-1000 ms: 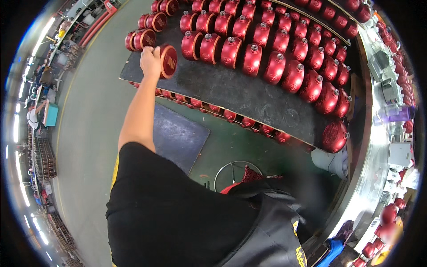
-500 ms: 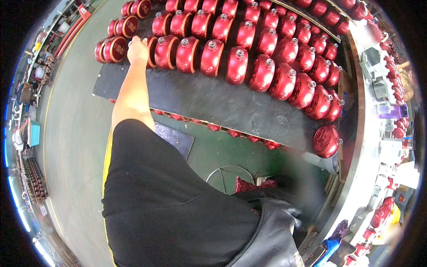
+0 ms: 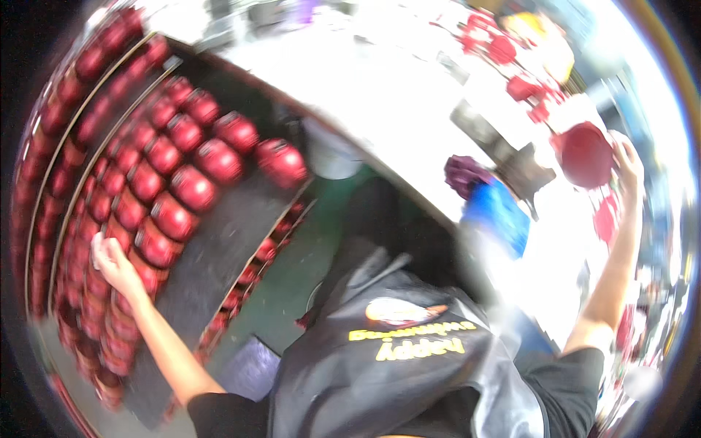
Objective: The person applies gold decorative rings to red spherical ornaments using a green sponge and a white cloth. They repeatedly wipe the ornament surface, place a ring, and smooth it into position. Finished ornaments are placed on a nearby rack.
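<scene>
Rows of shiny red round bottles [image 3: 193, 188] stand on a black shelf board [image 3: 212, 244] to my left. Over these rows is my left hand [image 3: 111, 261], its arm stretched out; motion blur hides how its fingers are set and whether they touch a bottle. Far to the right, my right hand [image 3: 628, 164] grips the edge of a dark red round bottle [image 3: 585, 155], whose flat round side faces the view. That bottle is above a white worktable [image 3: 409, 109].
On the worktable lie a purple cloth [image 3: 466, 175], a blue cloth [image 3: 500, 215] and several red pieces [image 3: 502, 50]. A pale bucket [image 3: 332, 153] stands below its edge. More red bottles [image 3: 266, 250] sit under the shelf board.
The view has swung to the right, toward the worktable. My right hand, unseen before, now shows with a red round bottle. My left hand has left the shelf's end bottles.
</scene>
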`<state>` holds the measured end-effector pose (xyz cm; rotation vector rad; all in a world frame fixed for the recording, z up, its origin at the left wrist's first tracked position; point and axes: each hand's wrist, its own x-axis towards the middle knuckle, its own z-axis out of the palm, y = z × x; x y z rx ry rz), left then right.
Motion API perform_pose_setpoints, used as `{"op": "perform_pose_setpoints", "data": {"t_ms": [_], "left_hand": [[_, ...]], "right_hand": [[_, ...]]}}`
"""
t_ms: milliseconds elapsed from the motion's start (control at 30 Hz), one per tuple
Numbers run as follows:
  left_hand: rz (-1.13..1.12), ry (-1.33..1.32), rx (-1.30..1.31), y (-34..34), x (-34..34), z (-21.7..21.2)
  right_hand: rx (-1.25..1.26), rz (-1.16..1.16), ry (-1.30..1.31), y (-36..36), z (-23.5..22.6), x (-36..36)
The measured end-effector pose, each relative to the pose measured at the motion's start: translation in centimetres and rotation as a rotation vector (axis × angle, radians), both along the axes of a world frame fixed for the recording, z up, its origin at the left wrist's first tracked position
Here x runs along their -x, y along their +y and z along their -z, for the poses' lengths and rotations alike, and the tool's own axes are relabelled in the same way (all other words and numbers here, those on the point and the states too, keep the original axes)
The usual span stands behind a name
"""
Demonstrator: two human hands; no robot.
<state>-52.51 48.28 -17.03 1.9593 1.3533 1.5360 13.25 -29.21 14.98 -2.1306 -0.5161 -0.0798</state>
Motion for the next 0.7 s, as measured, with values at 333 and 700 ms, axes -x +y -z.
{"op": "perform_pose_setpoints", "data": {"t_ms": [333,700], "left_hand": [[2.076,-0.093,0.761,-40.7,-47.9,-12.5],[1.757,-0.141,0.938,-47.8,-52.5,-8.9]], "right_hand": [[-0.135,-0.308,0.320,8.8,10.1,9.3],[0.302,0.117,-0.165,0.6,15.5,3.3]]}}
